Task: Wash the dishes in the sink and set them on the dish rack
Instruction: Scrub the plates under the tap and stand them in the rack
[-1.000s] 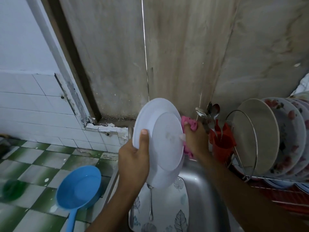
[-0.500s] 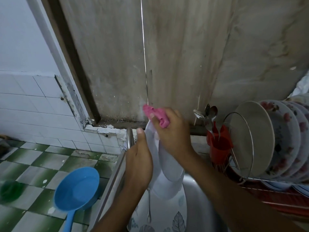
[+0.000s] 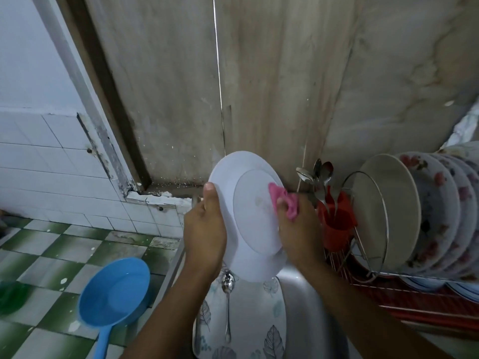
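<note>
I hold a white plate [image 3: 248, 216] upright above the steel sink [image 3: 305, 294], its underside facing me. My left hand [image 3: 204, 229] grips the plate's left rim, thumb on the edge. At the plate's right side my right hand [image 3: 298, 229] pinches a pink sponge [image 3: 283, 202] against the surface. Below in the sink lies a leaf-patterned plate [image 3: 248, 325] with a metal spoon [image 3: 228, 304] on it. The wire dish rack [image 3: 383, 270] stands to the right.
Several floral plates [image 3: 440, 216] stand upright in the rack. A red cutlery cup [image 3: 337, 224] with spoons sits at the rack's left end. A blue water scoop [image 3: 114, 294] rests on the green checked floor at lower left. A stained wall is close behind.
The plate has turned from edge-on back to face me. My right hand with the sponge has moved from the plate's top edge down to its right side.
</note>
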`<control>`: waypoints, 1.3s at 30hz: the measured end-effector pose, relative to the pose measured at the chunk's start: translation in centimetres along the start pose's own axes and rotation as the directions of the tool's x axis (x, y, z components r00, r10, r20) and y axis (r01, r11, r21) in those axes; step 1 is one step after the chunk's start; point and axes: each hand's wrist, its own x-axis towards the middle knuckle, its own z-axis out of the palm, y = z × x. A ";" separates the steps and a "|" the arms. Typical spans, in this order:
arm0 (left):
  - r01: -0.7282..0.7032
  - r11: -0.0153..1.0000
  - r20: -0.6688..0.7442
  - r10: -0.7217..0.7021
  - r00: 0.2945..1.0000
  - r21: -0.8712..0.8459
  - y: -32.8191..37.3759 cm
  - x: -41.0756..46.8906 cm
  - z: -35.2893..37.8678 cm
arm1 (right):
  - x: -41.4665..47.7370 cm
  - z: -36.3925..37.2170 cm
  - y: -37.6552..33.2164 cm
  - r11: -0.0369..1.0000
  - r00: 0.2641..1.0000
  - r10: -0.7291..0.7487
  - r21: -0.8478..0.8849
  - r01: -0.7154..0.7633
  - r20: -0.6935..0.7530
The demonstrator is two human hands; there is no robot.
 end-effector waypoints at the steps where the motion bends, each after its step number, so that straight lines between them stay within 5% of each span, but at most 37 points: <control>1: -0.024 0.999 0.026 0.024 0.999 0.025 -0.1 -0.3 0.1 | 1.6 0.1 -1.0 0.999 0.998 0.047 -0.001 -0.047 -0.031; 6: -0.104 0.988 0.039 0.100 0.994 0.114 -0.9 -0.1 0.5 | 1.2 1.3 -7.3 0.976 0.983 -0.179 0.114 0.184 -0.049; 10: -0.143 0.984 -0.014 0.145 0.989 0.103 -0.7 1.3 -0.4 | -2.4 1.6 -5.9 0.857 0.872 -0.485 0.167 0.488 -0.063; 17: -0.123 0.990 0.000 0.123 0.992 0.072 -0.8 -0.7 -0.3 | 4.0 1.9 -7.1 0.989 0.988 -0.103 0.099 0.115 -0.111; 21: -0.067 0.987 -0.008 0.066 0.998 -0.144 -0.5 0.7 0.9 | 0.8 3.1 -10.5 0.961 0.984 -0.169 0.215 0.175 -0.048; 25: 0.123 0.826 -0.014 -0.156 0.988 -0.550 0.6 2.6 1.1 | -3.9 3.7 -8.5 0.939 0.954 -0.282 0.176 0.296 -0.096; 27: 0.144 0.812 -0.019 -0.187 0.982 -0.566 0.8 2.6 0.9 | -3.9 3.6 -5.8 0.956 0.962 -0.234 0.149 0.254 -0.143; 30: 0.093 0.833 -0.084 -0.164 0.983 -0.546 0.5 2.3 1.1 | -2.8 3.4 -3.9 0.982 0.991 0.058 0.186 -0.035 -0.118; 35: 0.082 0.823 -0.062 -0.141 0.988 -0.562 0.7 2.4 1.3 | -5.3 3.4 -4.6 0.976 0.995 0.012 0.219 0.010 -0.100; 39: 0.136 0.806 0.023 -0.151 0.988 -0.576 -0.2 1.9 0.1 | -3.4 3.0 -2.2 0.973 0.985 0.168 0.170 -0.158 -0.045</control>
